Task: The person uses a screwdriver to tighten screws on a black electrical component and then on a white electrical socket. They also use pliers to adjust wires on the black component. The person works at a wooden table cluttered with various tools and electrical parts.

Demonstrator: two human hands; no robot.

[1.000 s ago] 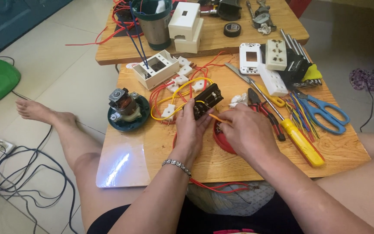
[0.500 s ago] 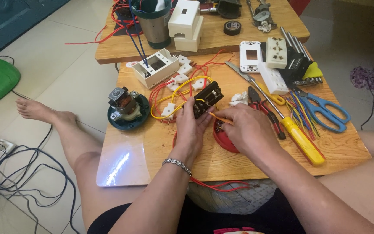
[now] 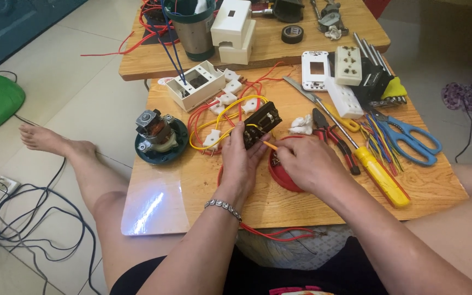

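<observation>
My left hand [image 3: 238,160] grips a small black electrical module [image 3: 261,123] with brass contacts, held tilted above the wooden table [image 3: 203,180]. My right hand [image 3: 308,162] pinches a thin yellow-orange wire [image 3: 269,145] whose end touches the module's lower edge. Red and yellow wires [image 3: 222,116] loop from the module to several white connector blocks [image 3: 228,95]. A red round lid [image 3: 283,172] lies under my right hand, partly hidden.
A small motor [image 3: 154,131] on a dark green base stands at left. A yellow-handled screwdriver [image 3: 379,173], red pliers [image 3: 334,139], blue scissors [image 3: 411,139], white socket plates [image 3: 331,74] and a white junction box [image 3: 195,84] lie around. A metal cup [image 3: 195,30] stands on the far table.
Both hands stay on the module; the view shifted slightly. My right hand's fingers have edged the wire end closer to the module.
</observation>
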